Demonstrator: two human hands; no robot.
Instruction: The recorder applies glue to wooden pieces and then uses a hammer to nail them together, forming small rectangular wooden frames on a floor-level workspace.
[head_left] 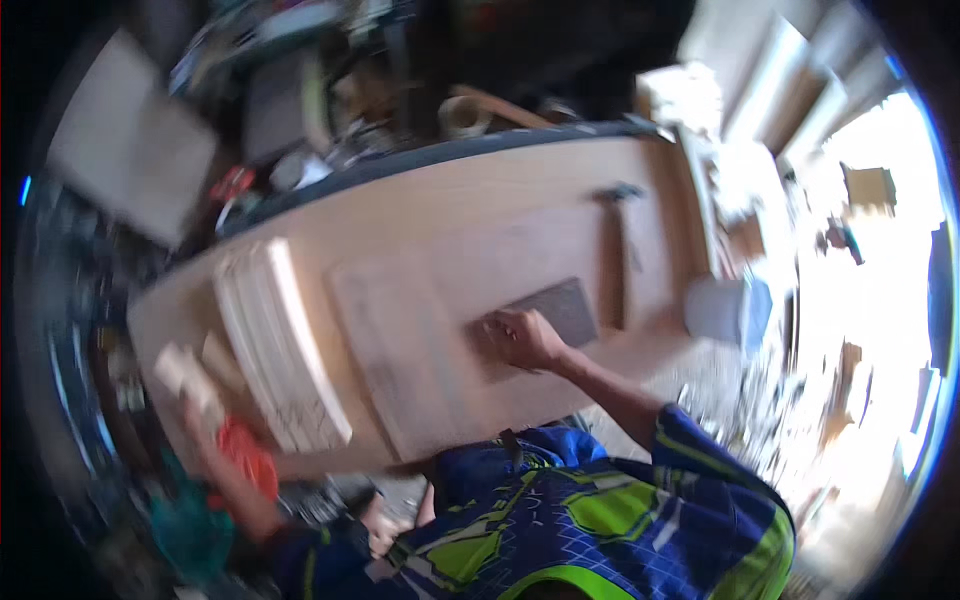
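At frame centre our right hand (525, 338) presses fingers-down on a grey sheet (545, 312) lying on the table (480, 200) | lower left, our left hand (205, 405) seems closed on a pale block (180, 372), blurred | hammer (612, 255) right of the sheet | stacked boards (275, 345) left.

Whole frame is smeared by motion blur. Left hand (200, 405) is blurred; whether the pale block (180, 370) above it is gripped cannot be told. Right hand (525, 338) lies on the grey sheet (560, 308), so part of the sheet is covered and the finger grip is unclear. Hammer (612, 255) is only roughly made out. Clutter (300, 130) behind the workbench (480, 210) is unreadable. Right side is washed out by glare. The torso is cut off by the lower edge.
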